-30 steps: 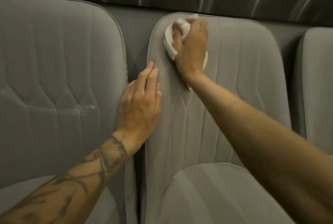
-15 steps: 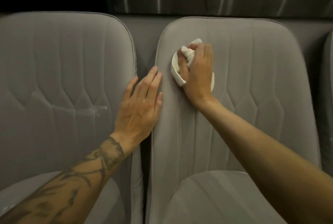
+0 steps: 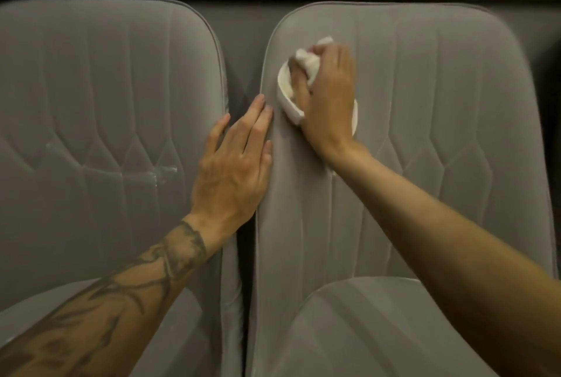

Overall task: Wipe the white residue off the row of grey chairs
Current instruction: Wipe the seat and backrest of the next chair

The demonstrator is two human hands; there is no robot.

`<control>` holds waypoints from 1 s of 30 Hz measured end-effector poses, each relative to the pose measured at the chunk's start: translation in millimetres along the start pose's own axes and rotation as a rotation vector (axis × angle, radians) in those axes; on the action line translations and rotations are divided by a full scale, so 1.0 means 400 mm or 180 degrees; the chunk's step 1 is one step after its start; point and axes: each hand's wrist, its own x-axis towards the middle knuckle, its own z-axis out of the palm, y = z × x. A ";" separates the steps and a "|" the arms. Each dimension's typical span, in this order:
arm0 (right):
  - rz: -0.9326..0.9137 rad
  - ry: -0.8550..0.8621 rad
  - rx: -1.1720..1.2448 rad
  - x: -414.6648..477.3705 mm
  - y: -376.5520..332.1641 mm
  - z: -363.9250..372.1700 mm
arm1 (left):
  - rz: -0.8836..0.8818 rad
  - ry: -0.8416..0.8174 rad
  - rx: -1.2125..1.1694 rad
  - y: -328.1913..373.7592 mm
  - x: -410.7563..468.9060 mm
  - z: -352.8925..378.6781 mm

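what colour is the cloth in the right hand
The cloth is white; the head view shows it.

adjacent grey chairs (image 3: pixel 425 134), white residue (image 3: pixel 145 171) across left backrest (image 3: pixel 91 88)

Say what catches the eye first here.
The right hand grips a white cloth pressed against the backrest of the right chair, at its upper left. The left hand lies flat on that chair's left edge, beside the gap. A white streak runs across the mid backrest of the left chair, not yet wiped.
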 end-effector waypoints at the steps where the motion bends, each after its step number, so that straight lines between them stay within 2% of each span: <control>1: 0.0038 0.0017 0.0007 0.007 -0.003 0.007 | -0.0006 0.0015 -0.0006 0.000 0.000 -0.001; 5: -0.0416 -0.0608 0.0097 -0.171 -0.010 -0.041 | -0.0252 0.0161 -0.0066 0.006 -0.007 -0.004; 7: -0.0709 -0.0795 -0.0034 -0.178 0.002 -0.058 | -0.0501 0.0325 -0.0107 0.006 -0.005 -0.006; 10: -0.0869 -0.0635 -0.0427 0.033 0.007 -0.020 | -0.0580 0.0413 -0.0229 0.007 -0.006 -0.006; 12: -0.0693 -0.0580 -0.0700 0.199 0.007 0.022 | -0.0562 0.0403 -0.0311 0.001 -0.005 -0.004; 14: -0.0361 -0.0589 -0.0851 0.271 -0.003 0.050 | -0.0595 0.0419 -0.0384 -0.002 -0.004 -0.004; 16: -0.0409 -0.0547 -0.0882 0.220 -0.011 0.053 | -0.0644 0.0409 -0.0484 -0.005 -0.004 -0.004; 18: -0.0703 -0.0669 -0.0555 0.083 -0.021 0.021 | -0.0708 0.0370 -0.0560 -0.007 -0.009 -0.010; 20: -0.0863 -0.1059 -0.0230 -0.096 -0.034 -0.025 | -0.0708 0.0356 -0.0554 -0.016 -0.022 -0.018; 23: -0.0693 -0.1485 0.0079 -0.347 -0.045 -0.094 | -0.0593 0.0326 -0.0529 -0.029 -0.041 -0.029; 25: -0.0927 -0.1822 0.0171 -0.447 -0.055 -0.133 | -0.0509 0.0249 -0.0460 -0.027 -0.049 -0.031; 27: -0.1349 -0.2101 0.0003 -0.428 -0.048 -0.143 | -0.0486 0.0201 -0.0364 -0.018 -0.052 -0.032; 28: -0.1323 -0.2047 -0.0082 -0.384 -0.048 -0.131 | -0.0479 0.0192 -0.0315 -0.016 -0.051 -0.032; 30: -0.0896 -0.1519 -0.0253 -0.262 -0.060 -0.089 | -0.0465 0.0179 -0.0292 -0.017 -0.049 -0.032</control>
